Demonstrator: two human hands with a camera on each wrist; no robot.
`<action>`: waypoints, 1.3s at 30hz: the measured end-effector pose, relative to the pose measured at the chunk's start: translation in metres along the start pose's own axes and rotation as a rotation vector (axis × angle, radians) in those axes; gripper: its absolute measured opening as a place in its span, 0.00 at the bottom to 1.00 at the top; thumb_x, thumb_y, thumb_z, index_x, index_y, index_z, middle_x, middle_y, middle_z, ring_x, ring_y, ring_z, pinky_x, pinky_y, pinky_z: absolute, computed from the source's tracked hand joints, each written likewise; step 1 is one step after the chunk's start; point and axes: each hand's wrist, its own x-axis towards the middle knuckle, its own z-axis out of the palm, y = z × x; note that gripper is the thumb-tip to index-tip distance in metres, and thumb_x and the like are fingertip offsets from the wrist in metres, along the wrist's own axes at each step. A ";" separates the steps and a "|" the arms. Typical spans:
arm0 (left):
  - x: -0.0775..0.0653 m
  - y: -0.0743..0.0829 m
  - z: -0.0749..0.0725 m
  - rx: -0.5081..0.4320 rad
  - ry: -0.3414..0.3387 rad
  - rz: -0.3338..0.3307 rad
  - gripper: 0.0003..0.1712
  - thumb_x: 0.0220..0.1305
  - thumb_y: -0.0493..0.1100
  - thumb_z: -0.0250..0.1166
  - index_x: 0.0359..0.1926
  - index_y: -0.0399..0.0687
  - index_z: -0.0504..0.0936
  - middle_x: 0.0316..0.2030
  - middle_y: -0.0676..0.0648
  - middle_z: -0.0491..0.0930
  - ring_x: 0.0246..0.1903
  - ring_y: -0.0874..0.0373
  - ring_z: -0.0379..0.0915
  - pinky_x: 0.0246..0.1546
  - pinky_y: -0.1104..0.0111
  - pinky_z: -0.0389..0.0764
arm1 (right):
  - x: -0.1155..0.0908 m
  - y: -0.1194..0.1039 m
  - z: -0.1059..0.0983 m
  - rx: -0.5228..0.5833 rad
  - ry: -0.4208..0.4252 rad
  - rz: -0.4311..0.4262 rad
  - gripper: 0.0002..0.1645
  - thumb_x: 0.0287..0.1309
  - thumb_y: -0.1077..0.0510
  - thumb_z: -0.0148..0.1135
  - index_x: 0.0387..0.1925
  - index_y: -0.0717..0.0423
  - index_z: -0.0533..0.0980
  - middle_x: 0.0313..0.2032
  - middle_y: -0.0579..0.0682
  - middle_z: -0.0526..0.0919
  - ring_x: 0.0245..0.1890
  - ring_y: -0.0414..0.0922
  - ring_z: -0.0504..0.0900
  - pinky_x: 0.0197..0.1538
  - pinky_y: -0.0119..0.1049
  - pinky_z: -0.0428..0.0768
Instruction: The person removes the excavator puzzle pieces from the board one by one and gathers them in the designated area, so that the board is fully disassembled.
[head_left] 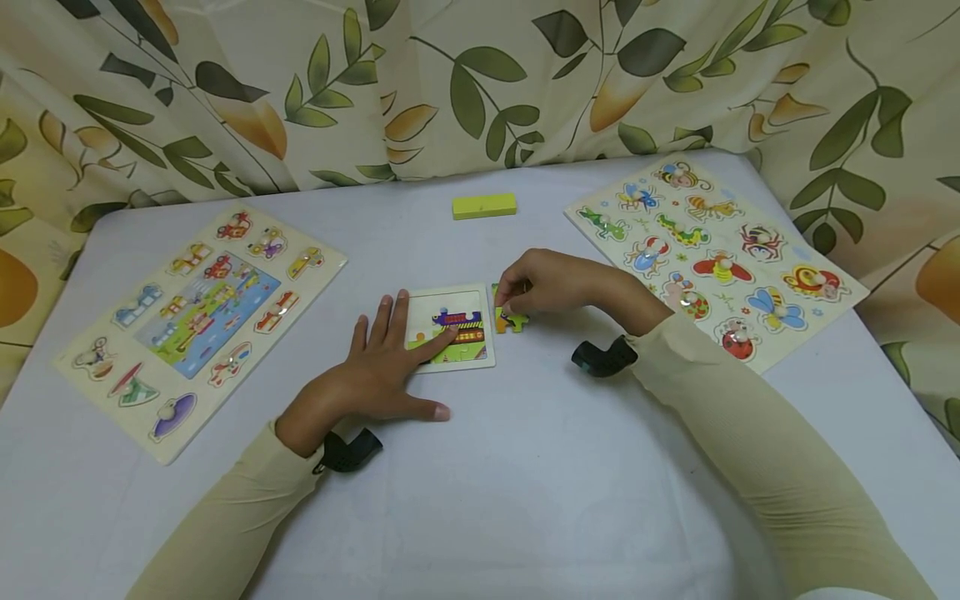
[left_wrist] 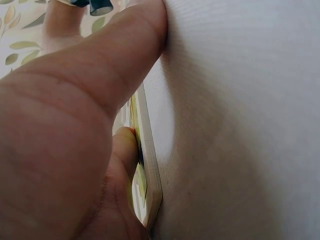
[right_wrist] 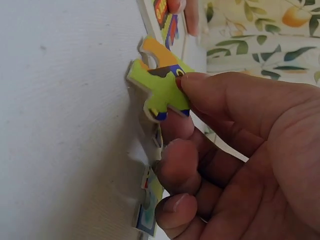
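A small white puzzle tray (head_left: 489, 350), partly filled with joined jigsaw pieces (head_left: 465, 333) in purple, orange and green, lies in the middle of the table. My left hand (head_left: 378, 367) rests over its left side with fingers spread, one finger lying across the pieces. Just right of the tray, my right hand (head_left: 558, 282) pinches a green, orange and blue jigsaw piece (right_wrist: 165, 87) between thumb and fingers. Under those curled fingers, in the right wrist view, another loose piece (right_wrist: 150, 202) shows near the tabletop, partly hidden. The left wrist view shows the tray's edge (left_wrist: 150, 160) beyond the thumb.
At the left lies a peg board (head_left: 180, 425) with vehicle pictures; at the right, one with insect pictures (head_left: 750, 354). A yellow-green block (head_left: 483, 207) sits towards the back. A leaf-patterned curtain (head_left: 465, 83) hangs behind the white-covered table (head_left: 525, 500).
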 end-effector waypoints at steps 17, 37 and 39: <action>0.000 -0.001 0.000 -0.005 -0.003 0.005 0.60 0.46 0.75 0.67 0.76 0.74 0.47 0.71 0.38 0.12 0.69 0.40 0.06 0.63 0.40 0.21 | -0.002 -0.002 0.008 -0.089 0.054 0.015 0.05 0.63 0.64 0.61 0.36 0.55 0.83 0.31 0.46 0.82 0.36 0.45 0.74 0.43 0.39 0.73; 0.001 -0.004 0.003 -0.010 0.015 0.022 0.60 0.46 0.76 0.67 0.75 0.74 0.47 0.71 0.38 0.12 0.69 0.40 0.06 0.63 0.40 0.22 | -0.004 0.000 0.010 -0.081 0.075 -0.039 0.06 0.63 0.66 0.61 0.38 0.55 0.82 0.34 0.46 0.82 0.37 0.45 0.74 0.45 0.40 0.73; 0.001 -0.004 0.003 -0.011 0.015 0.020 0.60 0.46 0.75 0.67 0.75 0.74 0.47 0.71 0.38 0.12 0.69 0.40 0.06 0.63 0.40 0.22 | -0.004 0.000 0.010 -0.081 0.074 -0.039 0.06 0.63 0.66 0.61 0.38 0.56 0.82 0.34 0.46 0.82 0.37 0.45 0.74 0.45 0.40 0.73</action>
